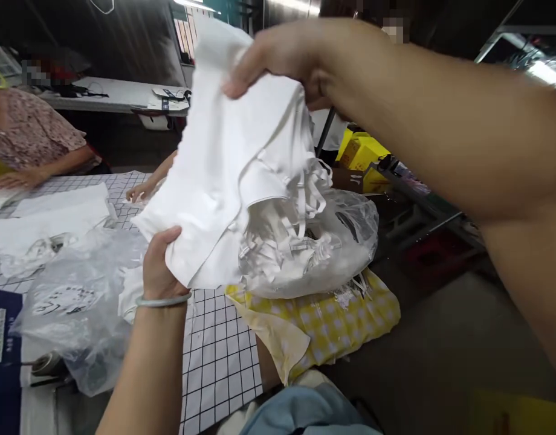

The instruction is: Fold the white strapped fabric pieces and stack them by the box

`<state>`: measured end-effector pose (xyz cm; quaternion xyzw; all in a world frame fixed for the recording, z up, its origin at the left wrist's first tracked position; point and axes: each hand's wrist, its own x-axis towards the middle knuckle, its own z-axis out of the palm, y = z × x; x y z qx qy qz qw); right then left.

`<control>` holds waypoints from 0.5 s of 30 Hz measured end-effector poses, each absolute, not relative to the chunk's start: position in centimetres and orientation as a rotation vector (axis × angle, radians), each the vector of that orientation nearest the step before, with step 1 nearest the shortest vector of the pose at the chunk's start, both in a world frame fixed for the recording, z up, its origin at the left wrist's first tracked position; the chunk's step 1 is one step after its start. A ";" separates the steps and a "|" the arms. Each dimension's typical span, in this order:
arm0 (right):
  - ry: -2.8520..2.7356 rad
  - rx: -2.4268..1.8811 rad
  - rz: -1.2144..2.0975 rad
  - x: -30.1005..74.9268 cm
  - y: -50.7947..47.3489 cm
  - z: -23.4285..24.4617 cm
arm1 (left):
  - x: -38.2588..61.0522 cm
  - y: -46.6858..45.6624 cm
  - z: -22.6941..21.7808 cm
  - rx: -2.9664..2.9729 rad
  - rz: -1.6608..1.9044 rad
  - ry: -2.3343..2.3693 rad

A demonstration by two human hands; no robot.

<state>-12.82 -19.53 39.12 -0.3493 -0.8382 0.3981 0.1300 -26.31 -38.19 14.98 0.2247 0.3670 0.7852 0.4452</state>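
I hold a white cloth garment [223, 163] up in front of me. My right hand [296, 57] pinches its top edge, high in the view. My left hand [158, 266], with a thin bangle on the wrist, grips its lower left corner. Behind and right of the garment lies a clear plastic bag [345, 235] stuffed with white straps and fabric pieces, some of them spilling out of its mouth. The bag rests on a yellow checked cloth [341, 326].
A black-and-white grid tablecloth [219, 350] covers the table. More clear bags [74, 308] and white fabric [55, 217] lie at left. Another person in a floral top [28, 133] sits at far left; someone's hand [139, 192] rests on the table. Yellow boxes [362, 151] stand behind.
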 end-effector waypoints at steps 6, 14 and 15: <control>-2.224 -1.249 1.282 -4.4 -17.8 38.6 | -24.8 -35.8 18.3 0.634 1.858 0.889; -2.427 -1.439 1.218 -0.2 -14.9 35.1 | -11.3 -38.0 12.7 0.178 1.750 0.684; -2.519 -1.421 1.206 -0.6 -14.1 34.1 | -9.6 -38.4 11.6 0.118 1.747 0.693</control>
